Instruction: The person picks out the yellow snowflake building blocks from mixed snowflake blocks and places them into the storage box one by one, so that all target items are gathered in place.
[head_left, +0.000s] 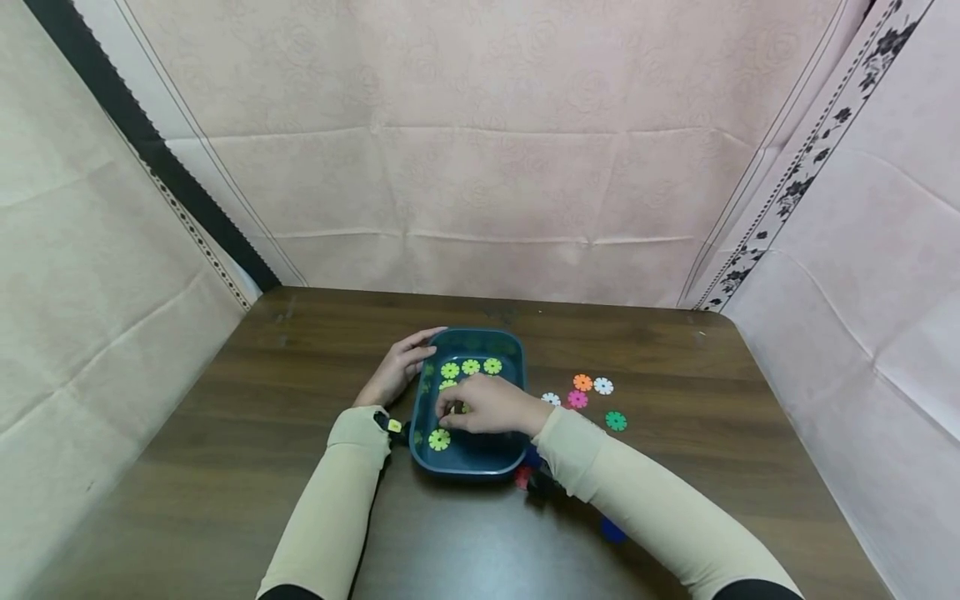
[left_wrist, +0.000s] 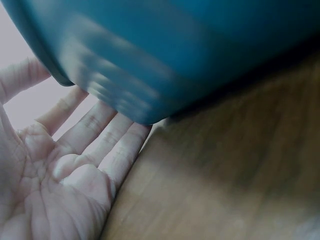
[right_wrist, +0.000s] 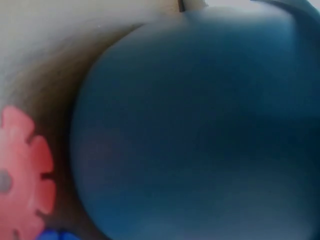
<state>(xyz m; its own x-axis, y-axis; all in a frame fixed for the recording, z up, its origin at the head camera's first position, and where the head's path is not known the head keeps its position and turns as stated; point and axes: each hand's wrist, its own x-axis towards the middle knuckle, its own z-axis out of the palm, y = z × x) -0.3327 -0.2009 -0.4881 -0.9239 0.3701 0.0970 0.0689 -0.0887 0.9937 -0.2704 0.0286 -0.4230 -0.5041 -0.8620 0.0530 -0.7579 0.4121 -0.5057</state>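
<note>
Fingers of the left hand (head_left: pixel 396 369) lie straight against the left wall of the dark teal rectangular plastic tray (head_left: pixel 501 467) on the dark wooden surface (head_left: pixel 225 433), steadying it. Inside the tray, among yellow-green notched plastic discs (head_left: pixel 471 367), the right hand (head_left: pixel 487 406) seems to pinch one, though its fingertips hide it. Such discs look light, stiff and thin, best taken by the rim; further right more coloured discs (head_left: pixel 582 382) lie loose.

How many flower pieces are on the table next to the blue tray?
5 lie right of the tray: white, orange, white, pink and green. A red one and something blue peek out by the right sleeve; more may be hidden.
</note>
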